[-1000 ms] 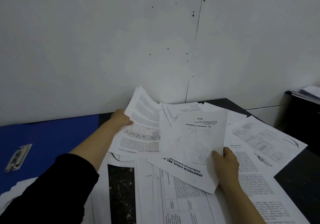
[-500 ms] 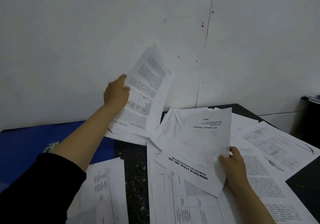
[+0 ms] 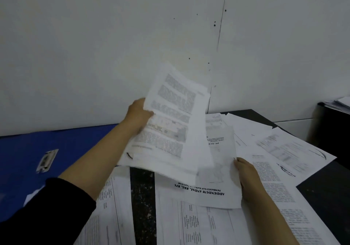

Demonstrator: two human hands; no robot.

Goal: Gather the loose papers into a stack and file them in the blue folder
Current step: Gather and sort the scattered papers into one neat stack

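Note:
My left hand (image 3: 139, 115) grips a small bunch of printed sheets (image 3: 170, 123) by their left edge, lifted above the table and overlapping the title page. My right hand (image 3: 246, 176) pinches the right edge of a title page (image 3: 214, 184) headed "ADDENDUM ANDAL". Several loose papers (image 3: 280, 150) lie spread over the dark table (image 3: 143, 197). The blue folder (image 3: 24, 155) lies flat at the left with a white label (image 3: 47, 160) on it.
A white wall stands right behind the table. At the far right a dark cabinet (image 3: 333, 129) carries another pile of papers (image 3: 341, 103). More printed sheets (image 3: 208, 227) cover the table's near part.
My left hand has lifted its bunch of sheets off the table, then carried it right and down over the title page. My right hand keeps its hold on that page.

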